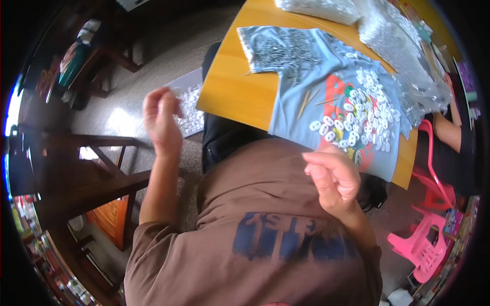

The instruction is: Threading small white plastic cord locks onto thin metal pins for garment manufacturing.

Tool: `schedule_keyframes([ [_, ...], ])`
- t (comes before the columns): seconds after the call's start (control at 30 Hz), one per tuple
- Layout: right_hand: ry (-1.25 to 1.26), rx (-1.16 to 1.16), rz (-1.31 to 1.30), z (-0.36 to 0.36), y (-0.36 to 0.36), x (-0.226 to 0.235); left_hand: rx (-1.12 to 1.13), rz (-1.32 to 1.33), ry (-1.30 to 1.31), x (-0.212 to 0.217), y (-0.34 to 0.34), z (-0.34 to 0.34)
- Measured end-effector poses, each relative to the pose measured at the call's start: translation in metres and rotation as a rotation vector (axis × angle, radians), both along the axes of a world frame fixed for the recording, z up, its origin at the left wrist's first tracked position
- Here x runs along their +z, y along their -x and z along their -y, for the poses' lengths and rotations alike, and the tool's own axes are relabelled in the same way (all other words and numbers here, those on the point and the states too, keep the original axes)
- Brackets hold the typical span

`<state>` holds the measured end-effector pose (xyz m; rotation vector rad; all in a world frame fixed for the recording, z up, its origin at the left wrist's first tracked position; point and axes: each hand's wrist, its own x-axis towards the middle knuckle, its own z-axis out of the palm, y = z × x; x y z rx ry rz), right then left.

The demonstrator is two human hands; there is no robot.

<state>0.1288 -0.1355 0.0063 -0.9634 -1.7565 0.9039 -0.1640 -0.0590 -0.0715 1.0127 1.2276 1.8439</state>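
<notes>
My left hand (162, 120) is raised beside a grey tray (177, 81) of small white pieces (191, 113). Its fingers are curled together, and whatever may be between them is too small or blurred to make out. In front of my body, my right hand (334, 178) is closed with thumb and index finger pressed close; nothing nameable shows in it. Just beyond it, a light blue T-shirt (291, 109) is spread over the yellow table (224, 86). White oval pieces with two holes (352, 118) are scattered on it. Thin silvery metal pieces (288, 51) are heaped on its sleeve end.
Thin tan sticks (304, 103) lie on the shirt. Clear plastic bags (393, 41) fill the table's far right. Beyond the right edge are a pink chair (423, 245) and another person's arm (449, 127). A dark wooden frame (97, 188) stands at left.
</notes>
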Motion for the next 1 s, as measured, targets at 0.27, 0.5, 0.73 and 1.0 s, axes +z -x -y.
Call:
schedule_keyframes([
  [0.27, -0.12, 0.106, -0.027, -0.008, 0.004, -0.009, 0.244, -0.14, 0.072, -0.039, 0.046, -0.02],
  [0.5, -0.119, 0.138, -0.03, -0.004, 0.002, -0.015, -0.16, -0.314, -0.254, 0.059, -0.086, -0.023],
  [0.73, -0.197, 0.09, -0.083, 0.002, -0.008, -0.02, -0.694, -0.845, -0.442, 0.073, -0.208, -0.034],
  [1.0, -0.148, 0.056, -0.115, 0.009, -0.023, -0.028, -0.86, -1.329, -0.592, 0.05, -0.232, -0.042],
])
